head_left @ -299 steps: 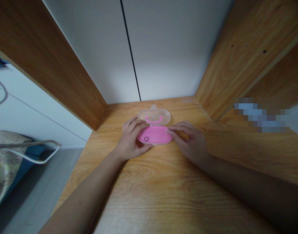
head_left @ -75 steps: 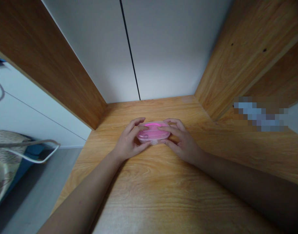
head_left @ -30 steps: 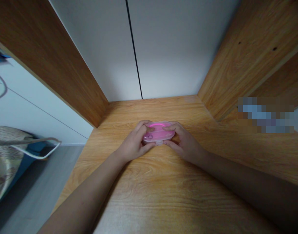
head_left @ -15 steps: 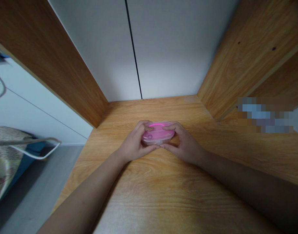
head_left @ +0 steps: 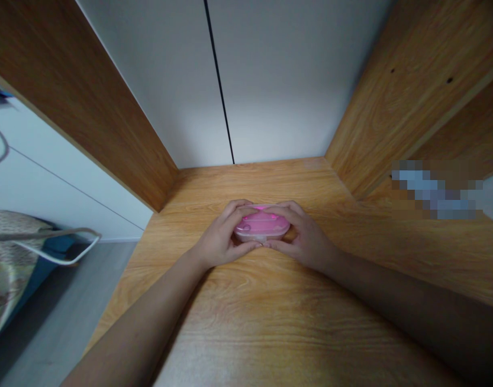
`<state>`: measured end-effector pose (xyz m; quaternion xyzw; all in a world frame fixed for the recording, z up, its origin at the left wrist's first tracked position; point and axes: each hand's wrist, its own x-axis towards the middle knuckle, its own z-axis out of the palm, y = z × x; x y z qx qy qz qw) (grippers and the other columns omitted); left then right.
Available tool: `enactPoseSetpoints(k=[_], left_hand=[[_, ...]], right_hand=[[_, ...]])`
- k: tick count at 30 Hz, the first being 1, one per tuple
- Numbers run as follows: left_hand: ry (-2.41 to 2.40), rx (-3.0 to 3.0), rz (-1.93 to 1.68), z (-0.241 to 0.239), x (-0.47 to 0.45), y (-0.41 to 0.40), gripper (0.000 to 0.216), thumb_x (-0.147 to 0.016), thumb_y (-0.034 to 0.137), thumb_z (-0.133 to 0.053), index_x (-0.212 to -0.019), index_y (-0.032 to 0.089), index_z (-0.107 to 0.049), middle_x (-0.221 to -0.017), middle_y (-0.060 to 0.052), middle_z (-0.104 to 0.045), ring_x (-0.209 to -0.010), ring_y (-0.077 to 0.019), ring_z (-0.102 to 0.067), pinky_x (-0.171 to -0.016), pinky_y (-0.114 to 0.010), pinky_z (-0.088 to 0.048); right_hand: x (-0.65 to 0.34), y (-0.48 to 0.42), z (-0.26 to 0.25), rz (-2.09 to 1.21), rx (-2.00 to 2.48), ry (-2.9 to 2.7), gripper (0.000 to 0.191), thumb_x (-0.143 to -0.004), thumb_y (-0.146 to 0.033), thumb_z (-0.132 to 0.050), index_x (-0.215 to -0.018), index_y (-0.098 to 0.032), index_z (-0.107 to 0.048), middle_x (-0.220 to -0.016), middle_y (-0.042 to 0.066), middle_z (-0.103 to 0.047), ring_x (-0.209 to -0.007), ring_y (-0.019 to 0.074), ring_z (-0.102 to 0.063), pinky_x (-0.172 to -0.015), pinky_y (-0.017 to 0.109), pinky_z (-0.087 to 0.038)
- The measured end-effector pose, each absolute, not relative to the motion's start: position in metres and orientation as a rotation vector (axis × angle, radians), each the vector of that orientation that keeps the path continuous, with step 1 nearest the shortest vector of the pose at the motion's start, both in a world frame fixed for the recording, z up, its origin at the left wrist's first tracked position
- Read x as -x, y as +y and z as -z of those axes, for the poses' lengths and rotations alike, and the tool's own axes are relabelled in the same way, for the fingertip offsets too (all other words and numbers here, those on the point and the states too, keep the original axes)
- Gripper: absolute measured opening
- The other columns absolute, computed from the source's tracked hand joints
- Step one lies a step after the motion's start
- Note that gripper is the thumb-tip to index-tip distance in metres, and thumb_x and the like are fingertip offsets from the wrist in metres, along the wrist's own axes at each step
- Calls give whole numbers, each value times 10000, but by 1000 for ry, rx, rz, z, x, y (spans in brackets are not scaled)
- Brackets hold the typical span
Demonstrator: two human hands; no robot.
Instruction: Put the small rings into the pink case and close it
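Observation:
A small oval plastic box with a see-through pink lid and a clear lower part rests on the wooden desktop. My left hand wraps its left end, index finger over the lid and thumb along the near side. Around the right end curls my right hand in a mirrored grip, with its fingers on the lid's top. Both thumbs nearly meet at the clear front clip. Bright pink shapes show at the lid's far part, partly covered by my fingers.
White panels with a dark seam stand behind the desktop. Wooden side boards rise at left and right. A blurred bluish item lies at the right. Left of the desk are a patterned cloth and a white curved frame.
The box's near side has tipped slightly, and my index fingers have slid inward across the lid. Both hands remain around the box in nearly the same spot.

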<state>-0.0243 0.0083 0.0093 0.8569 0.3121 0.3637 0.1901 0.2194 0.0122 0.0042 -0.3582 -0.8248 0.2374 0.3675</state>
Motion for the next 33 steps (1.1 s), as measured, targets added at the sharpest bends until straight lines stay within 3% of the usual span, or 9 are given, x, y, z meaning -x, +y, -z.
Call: enactPoseSetpoints(k=[8,15,28,33], left_hand=[[869,-2414,-977,-12,23,6,714,-847,389,-717,-1459,212,-396,-1385,-176,-453,-1319,-337,-460,-1105,-533,-434],[866,-2494,-904,-15,25,6,759,-854,343,-686,-1496,196,-309,-1450,-201,-392,-1381,-351,-407,-1122,-547,-425],[918,-2583,-921,-7,25,4,669,-906,405,-664,-1502,251,-401,-1480,-168,-454,-1372,-310,-477,-1108,-479,-472],[874,-2532,-993,-8,22,5,782,-833,463,-747,-1504,247,-409,-1440,-174,-485,-1338,-325,-503,-1099,-491,-477]], right_hand=[[-219,13,-4,-597,898,-2108,608,-768,-287,-807,-1322,-324,-559,-1194,85,-573,-1136,296,-579,-965,493,-529],[-218,13,-4,-634,751,-2116,649,-778,-266,-799,-1348,-303,-489,-1320,95,-574,-1236,291,-548,-1058,520,-470],[-220,20,1,-626,750,-2122,530,-823,-183,-714,-1305,-307,-533,-1271,88,-606,-1219,293,-564,-1035,523,-482],[-219,17,-2,-622,739,-2105,632,-766,-172,-752,-1332,-300,-503,-1292,89,-589,-1222,288,-558,-1044,508,-479]])
